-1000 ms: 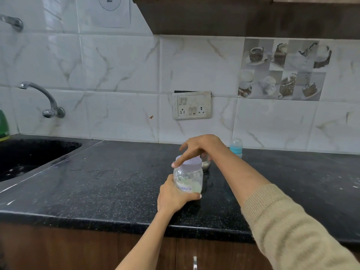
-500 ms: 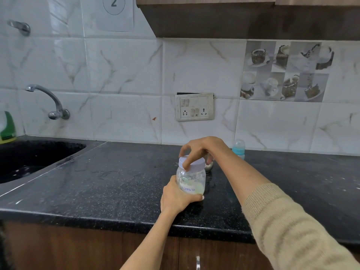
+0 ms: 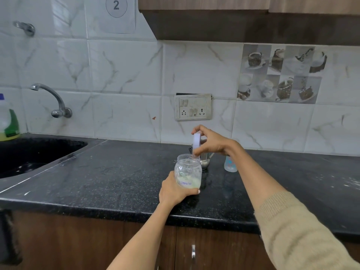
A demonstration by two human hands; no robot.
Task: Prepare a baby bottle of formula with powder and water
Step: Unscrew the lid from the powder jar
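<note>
- At table (image 3: pixel 116 184) centre, near the front edge: clear jar (image 3: pixel 188 172) stands upright, mouth uncovered, pale powder in its lower part, label reading "Formula".
- Left hand (image 3: pixel 175 190) grips the jar low down from 7 o'clock, fingers wrapped round its base.
- Right hand (image 3: pixel 211 142) pinches the lid (image 3: pixel 196 144), held on edge just above the jar's rim at 1 o'clock.
- Steel cup (image 3: pixel 204 158) stands just behind the jar at 1 o'clock, partly hidden by the right hand.
- Baby bottle (image 3: pixel 230 164) stands upright at 3 o'clock of the cup, behind the right wrist.
- Sink (image 3: pixel 29 152) lies at far 9 o'clock, tap (image 3: pixel 52 98) on the wall above it.
</note>
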